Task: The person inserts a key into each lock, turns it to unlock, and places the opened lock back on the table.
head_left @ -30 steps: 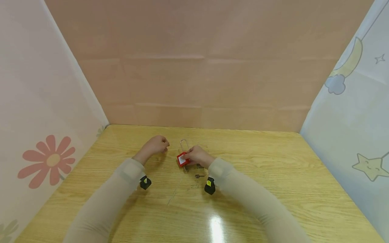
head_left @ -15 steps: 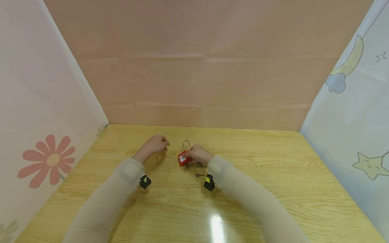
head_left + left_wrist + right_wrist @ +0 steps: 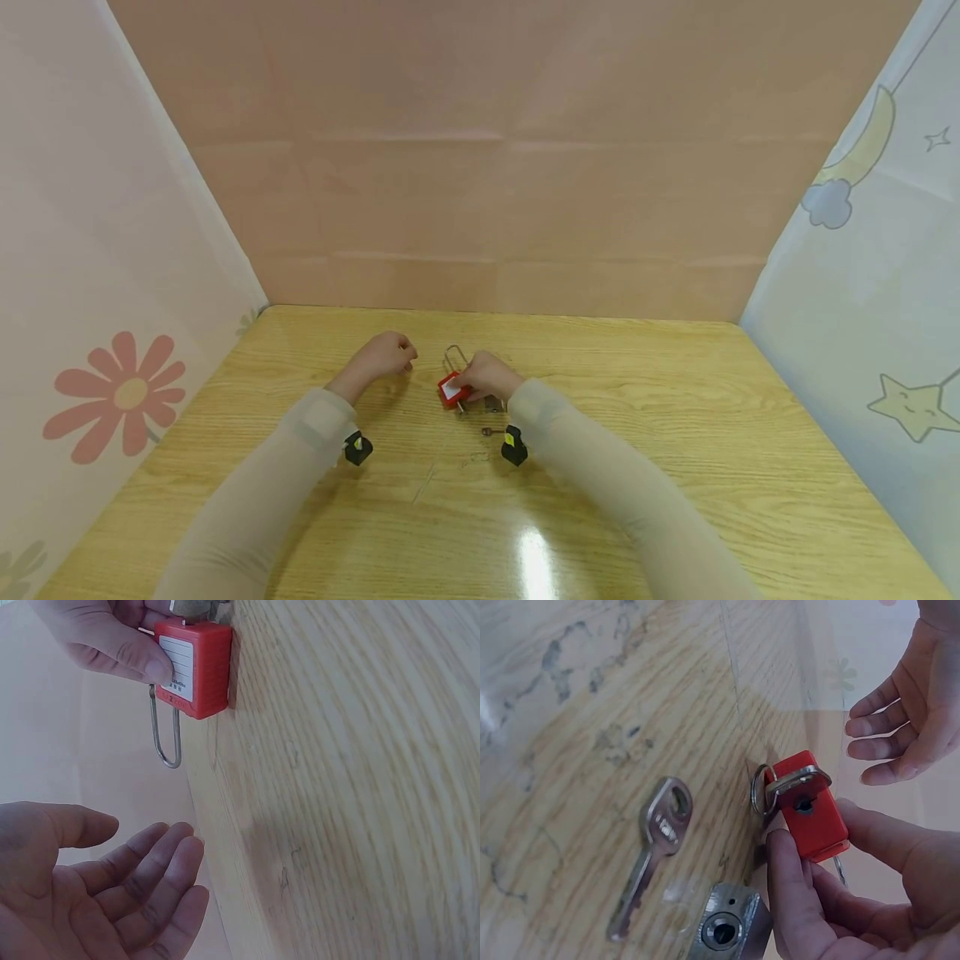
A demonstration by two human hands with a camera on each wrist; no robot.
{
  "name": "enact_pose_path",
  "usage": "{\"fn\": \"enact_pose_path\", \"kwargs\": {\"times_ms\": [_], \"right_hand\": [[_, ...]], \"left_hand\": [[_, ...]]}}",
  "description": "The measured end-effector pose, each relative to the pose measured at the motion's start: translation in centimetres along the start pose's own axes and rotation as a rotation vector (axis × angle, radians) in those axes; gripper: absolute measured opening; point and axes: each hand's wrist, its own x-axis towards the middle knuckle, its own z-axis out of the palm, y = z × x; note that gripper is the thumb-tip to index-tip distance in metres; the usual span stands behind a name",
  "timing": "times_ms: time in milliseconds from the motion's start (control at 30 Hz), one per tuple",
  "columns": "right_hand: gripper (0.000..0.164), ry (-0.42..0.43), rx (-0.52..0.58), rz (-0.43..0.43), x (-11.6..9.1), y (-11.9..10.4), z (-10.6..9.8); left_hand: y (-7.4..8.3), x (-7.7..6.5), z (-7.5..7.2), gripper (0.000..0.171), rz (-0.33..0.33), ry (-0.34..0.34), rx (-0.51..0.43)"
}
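Observation:
My right hand [image 3: 487,377] grips a red padlock [image 3: 452,390] just above the table, thumb on its white label and fingers on the other side. Its long metal shackle [image 3: 166,731] points away from me. A key [image 3: 801,780] with a split ring [image 3: 760,791] sits at the keyhole end of the padlock; how deep it is cannot be told. My left hand [image 3: 105,889] hovers to the left of the padlock, fingers loosely bent, holding nothing.
A loose key [image 3: 656,847] lies on the wooden table [image 3: 630,400], nearer to me than the padlock. Beside my right hand is a silver metal padlock [image 3: 731,926], partly hidden. A pinkish backdrop [image 3: 480,208] stands behind the table, with patterned sheets at both sides.
The red padlock shifts slightly right, then back left, still in my right hand, which moves a little away from me. My left hand stays nearly still.

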Motion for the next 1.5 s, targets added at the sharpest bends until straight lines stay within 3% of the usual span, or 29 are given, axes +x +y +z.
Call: {"fn": "enact_pose_path", "kwargs": {"times_ms": [633,1000,1500], "right_hand": [[0.02,-0.025,0.038,-0.015,0.5,0.9,0.0],[0.022,0.001,-0.043,-0.015,0.0,0.0,0.0],[0.016,0.061,-0.254,0.0,0.1,-0.8,0.7]], "left_hand": [[-0.3,0.0,0.1,0.035,0.002,0.003,0.0],[-0.2,0.0,-0.2,0.035,-0.022,-0.003,-0.018],[0.0,-0.1,-0.4,0.037,-0.036,-0.019,-0.03]]}}
